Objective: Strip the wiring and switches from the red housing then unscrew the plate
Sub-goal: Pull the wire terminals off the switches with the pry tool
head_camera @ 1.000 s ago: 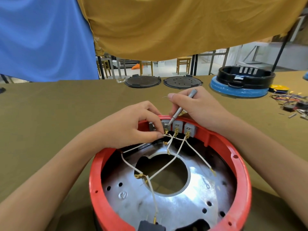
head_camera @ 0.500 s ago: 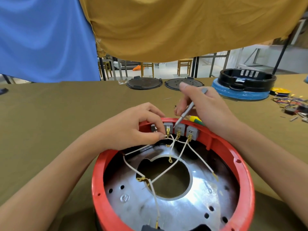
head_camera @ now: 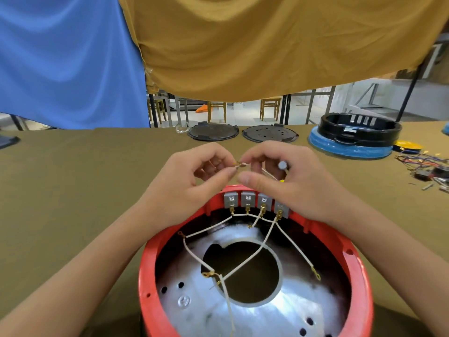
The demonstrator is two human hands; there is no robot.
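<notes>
Both hands pinch one short white wire (head_camera: 239, 164) above the housing's far rim: left hand (head_camera: 194, 177) on its brass end, right hand (head_camera: 289, 183) also w/ a screwdriver (head_camera: 282, 165) tucked in. Wire's light, floppy (grab the stiff terminals). Red housing (head_camera: 359, 276) holds 4 grey switches (head_camera: 247, 199), plate (head_camera: 243, 312) w/ 1 visible screw (head_camera: 184, 301).

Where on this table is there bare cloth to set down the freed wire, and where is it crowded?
Bare cloth lies left of the red housing, out to the two black lids at the far edge. The right is crowded: the blue-and-black housing and a heap of loose wires and parts. A narrower bare strip runs between that heap and the red housing.
</notes>
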